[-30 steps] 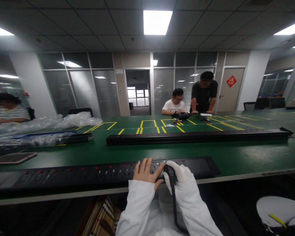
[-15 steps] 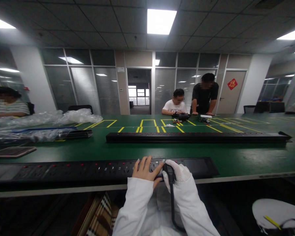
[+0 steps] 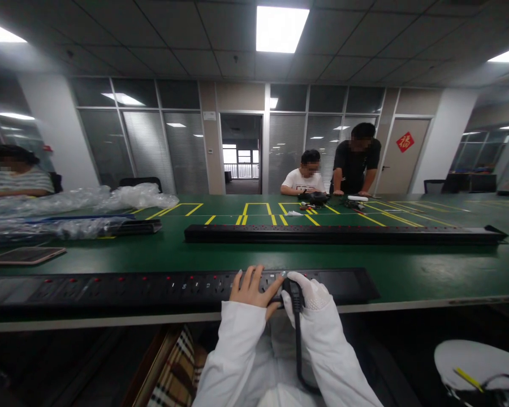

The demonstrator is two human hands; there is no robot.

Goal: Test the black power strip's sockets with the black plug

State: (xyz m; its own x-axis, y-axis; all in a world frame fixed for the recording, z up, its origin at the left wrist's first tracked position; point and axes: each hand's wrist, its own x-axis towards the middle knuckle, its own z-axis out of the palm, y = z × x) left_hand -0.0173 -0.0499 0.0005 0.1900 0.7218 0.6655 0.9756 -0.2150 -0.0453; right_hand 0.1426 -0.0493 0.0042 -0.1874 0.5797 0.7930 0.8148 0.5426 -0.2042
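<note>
A long black power strip (image 3: 123, 291) with red-lit sockets lies along the near edge of the green table. My bare left hand (image 3: 252, 289) rests on top of it with fingers spread. Just to its right, my white-gloved right hand (image 3: 311, 291) grips a black power plug (image 3: 294, 291) against the strip; the plug's face and the socket under it are hidden. From the plug a thick black cord (image 3: 298, 345) hangs down over the table edge between my forearms.
A second black power strip (image 3: 343, 234) lies farther back. At left are plastic wrap (image 3: 139, 196) and a tablet-like device (image 3: 25, 256). Two people (image 3: 304, 180) work across the table; another person (image 3: 17, 172) sits at far left. A white stool (image 3: 483, 362) stands at lower right.
The camera view has shifted slightly. Both hands and the plug keep the same place on the power strip.
</note>
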